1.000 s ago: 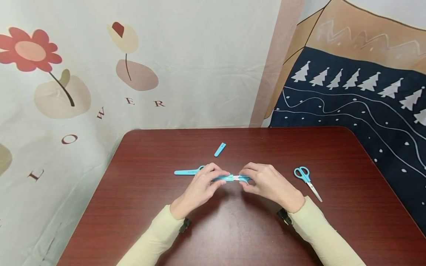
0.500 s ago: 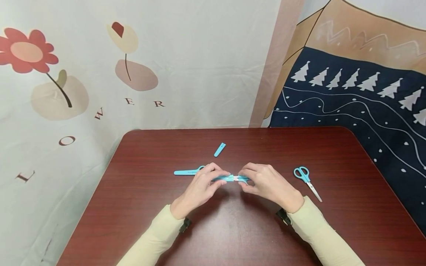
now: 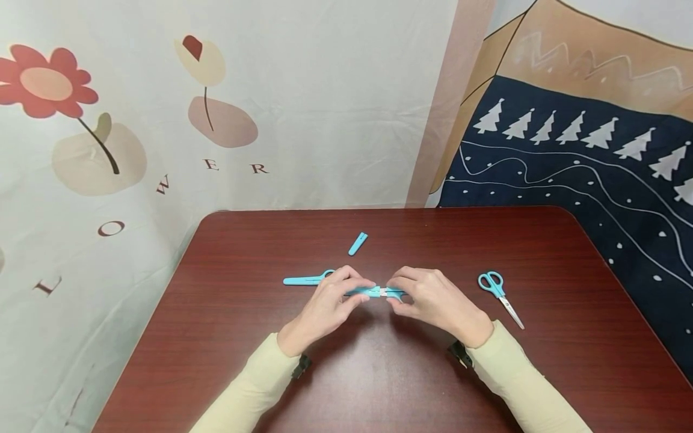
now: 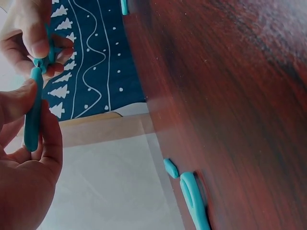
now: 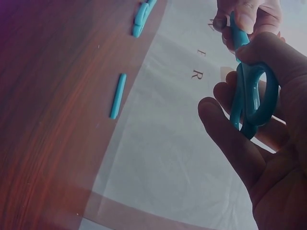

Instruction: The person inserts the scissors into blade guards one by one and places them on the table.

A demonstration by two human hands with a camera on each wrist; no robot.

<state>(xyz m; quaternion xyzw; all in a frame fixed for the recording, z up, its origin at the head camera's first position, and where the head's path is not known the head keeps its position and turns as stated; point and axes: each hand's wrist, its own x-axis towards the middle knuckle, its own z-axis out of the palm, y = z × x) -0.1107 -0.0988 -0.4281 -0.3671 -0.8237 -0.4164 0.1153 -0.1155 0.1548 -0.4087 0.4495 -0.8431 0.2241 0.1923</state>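
Over the middle of the table, my left hand (image 3: 322,308) pinches a light-blue blade cover (image 3: 370,291) between thumb and fingers. My right hand (image 3: 440,300) grips a pair of blue-handled scissors (image 5: 249,88) by the handle. The blades run into the cover's mouth, and only a short strip of metal shows between cover and handles. In the left wrist view, cover and scissors line up end to end. Most of the blades are hidden inside the cover, and the fingers hide part of the handles in the head view.
Just left of my left hand lies a second pair of scissors (image 3: 303,281) with its cover on, handles partly hidden. A loose blue cover (image 3: 358,244) rests farther back. At the right, bare-bladed scissors (image 3: 495,290) lie on the dark red table (image 3: 243,240). Printed cloth (image 3: 335,120) hangs behind.
My right hand has shifted slightly left, and the strip of bare blade between cover and handles has become a little shorter. The left hand has hardly moved. The things lying on the table are unchanged.
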